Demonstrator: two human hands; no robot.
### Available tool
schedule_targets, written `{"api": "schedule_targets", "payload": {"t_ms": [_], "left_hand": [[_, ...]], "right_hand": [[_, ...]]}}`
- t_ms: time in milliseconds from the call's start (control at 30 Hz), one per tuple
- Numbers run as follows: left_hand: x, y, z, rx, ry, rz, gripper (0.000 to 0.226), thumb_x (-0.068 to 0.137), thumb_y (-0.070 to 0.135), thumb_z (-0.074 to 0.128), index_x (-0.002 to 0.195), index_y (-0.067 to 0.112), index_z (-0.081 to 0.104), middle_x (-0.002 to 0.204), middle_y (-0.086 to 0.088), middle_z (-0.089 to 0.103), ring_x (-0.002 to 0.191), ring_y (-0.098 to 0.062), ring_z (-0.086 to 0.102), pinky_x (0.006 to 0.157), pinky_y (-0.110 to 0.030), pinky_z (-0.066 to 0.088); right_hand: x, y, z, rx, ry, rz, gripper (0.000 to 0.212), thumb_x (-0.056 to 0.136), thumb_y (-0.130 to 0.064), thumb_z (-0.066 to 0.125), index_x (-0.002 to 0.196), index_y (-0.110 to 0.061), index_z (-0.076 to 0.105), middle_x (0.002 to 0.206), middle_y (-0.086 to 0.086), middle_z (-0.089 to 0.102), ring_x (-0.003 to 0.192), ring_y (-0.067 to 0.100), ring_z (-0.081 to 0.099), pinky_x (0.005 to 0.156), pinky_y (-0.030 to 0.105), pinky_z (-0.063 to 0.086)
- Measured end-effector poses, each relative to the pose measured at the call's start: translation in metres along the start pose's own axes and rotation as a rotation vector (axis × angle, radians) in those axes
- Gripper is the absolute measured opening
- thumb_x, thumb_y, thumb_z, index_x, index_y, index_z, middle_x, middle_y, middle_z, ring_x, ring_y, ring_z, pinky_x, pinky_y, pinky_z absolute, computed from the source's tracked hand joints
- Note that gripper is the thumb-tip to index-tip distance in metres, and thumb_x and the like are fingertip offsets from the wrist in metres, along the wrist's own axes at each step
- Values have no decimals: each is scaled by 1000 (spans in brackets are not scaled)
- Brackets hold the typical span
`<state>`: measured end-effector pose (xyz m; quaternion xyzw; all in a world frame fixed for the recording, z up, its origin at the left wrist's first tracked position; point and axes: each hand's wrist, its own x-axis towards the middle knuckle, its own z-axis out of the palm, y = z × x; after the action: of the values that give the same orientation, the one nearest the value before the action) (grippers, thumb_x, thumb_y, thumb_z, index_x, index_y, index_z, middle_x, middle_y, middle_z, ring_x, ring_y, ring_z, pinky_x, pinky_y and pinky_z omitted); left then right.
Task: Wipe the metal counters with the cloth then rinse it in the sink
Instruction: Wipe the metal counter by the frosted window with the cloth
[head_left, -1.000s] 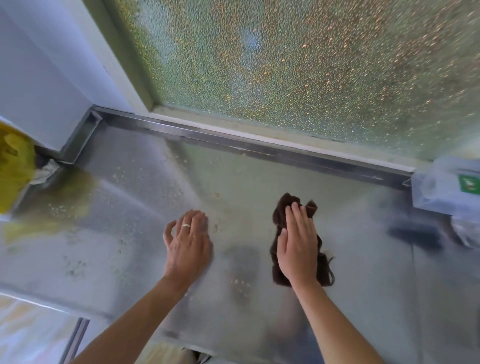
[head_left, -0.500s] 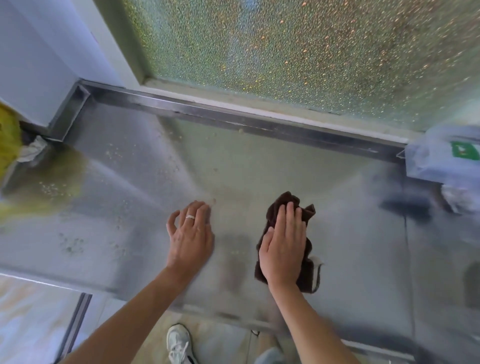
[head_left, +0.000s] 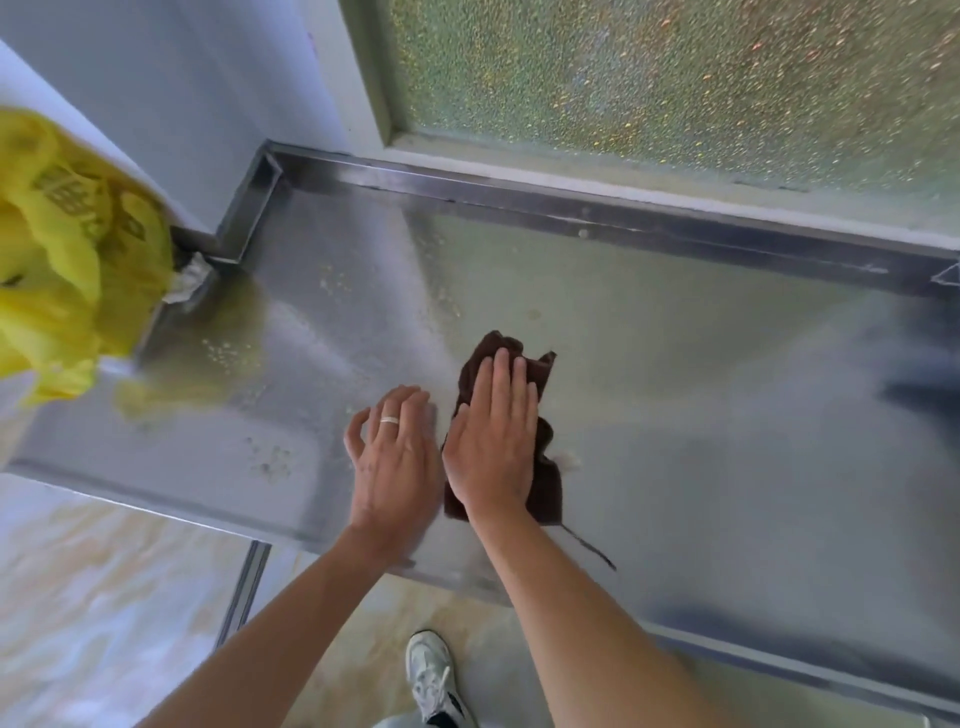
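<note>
A head-worn camera looks down at a metal counter (head_left: 701, 374) that runs left to right beneath a frosted, pebbled window (head_left: 675, 78).

A dark brown cloth (head_left: 540, 374) lies crumpled in a narrow strip near the counter's middle. Its long axis runs from the near edge toward the far rail, with a loose thread trailing off its near right corner. The right hand (head_left: 493, 441) lies flat on top of it — fingers straight and held close together, palm pressing down. The hand lines up with the cloth's length, so the cloth shows only past the fingertips and along the hand's right side.

The left hand (head_left: 395, 457) rests directly on the bare metal just to the left of the cloth, almost touching the right hand. Its fingers look lightly spread and bent at the tips, holding nothing, with a ring on one finger.

The dirt still to be wiped — pale crumbs (head_left: 332, 280) and flecks — lies to the left and far left of both hands, toward a yellow plastic bag (head_left: 67, 270) at the counter's left end. The cloth's long side therefore faces that mess, and a leftward sweep would likely meet the left hand first, so that hand probably has to move aside.

No sink is in view. A white shoe (head_left: 431, 675) shows on the floor below.
</note>
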<state>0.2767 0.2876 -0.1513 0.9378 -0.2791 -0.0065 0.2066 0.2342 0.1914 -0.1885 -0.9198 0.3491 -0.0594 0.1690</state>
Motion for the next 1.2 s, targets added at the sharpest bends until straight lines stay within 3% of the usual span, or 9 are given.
{"api": "schedule_targets", "payload": {"t_ms": [100, 233, 367, 633, 933, 1100, 1200], "left_hand": [[3, 4, -7, 23, -8, 1, 32, 100, 16, 39, 128, 14, 53, 134, -2, 56, 132, -19, 47, 114, -46, 30], [6, 20, -5, 10, -8, 1, 37, 95, 7, 45, 130, 14, 53, 136, -2, 55, 133, -18, 45, 115, -46, 29], [15, 46, 14, 5, -38, -16, 45, 85, 2, 53, 129, 14, 56, 136, -3, 55, 132, -17, 43, 115, -45, 25], [58, 116, 61, 5, -82, -20, 38, 85, 9, 62, 121, 18, 60, 129, 1, 58, 125, -20, 51, 108, -46, 32], [120, 176, 95, 4, -131, -14, 38, 86, 11, 55, 123, 21, 57, 134, 4, 53, 131, -16, 45, 111, -45, 30], [139, 192, 106, -9, -85, -7, 37, 85, 3, 59, 119, 18, 62, 134, 2, 55, 133, -17, 44, 111, -43, 29], [147, 193, 107, -20, -57, -25, 37, 84, 2, 62, 117, 18, 64, 134, 1, 56, 133, -17, 45, 110, -43, 30]], "right_hand": [[15, 1, 0, 2, -10, -39, 62, 105, -29, 28, 162, -5, 23, 173, 13, 12, 161, 28, 5, 130, 48, 10], [13, 16, -4, 5, 55, 6, 60, 107, -25, 35, 161, -2, 25, 171, 14, 17, 161, 28, 7, 129, 52, 10], [15, 75, -23, -15, 122, 69, 57, 108, -23, 36, 160, -1, 28, 170, 14, 21, 160, 30, 10, 129, 53, 14], [57, 186, -66, -59, 139, 123, 58, 107, -29, 26, 160, -5, 32, 170, 11, 22, 160, 26, 13, 129, 51, 17], [127, 221, -80, -65, 198, 89, 55, 102, -26, 39, 154, -12, 45, 164, 8, 38, 153, 27, 33, 127, 50, 21], [168, 226, -83, -73, 245, 44, 50, 97, -24, 49, 145, -11, 55, 148, 10, 53, 132, 36, 49, 123, 53, 26], [192, 223, -82, -92, 223, -26, 50, 95, -24, 49, 143, -11, 57, 147, 7, 55, 131, 34, 50, 124, 54, 23]]}}
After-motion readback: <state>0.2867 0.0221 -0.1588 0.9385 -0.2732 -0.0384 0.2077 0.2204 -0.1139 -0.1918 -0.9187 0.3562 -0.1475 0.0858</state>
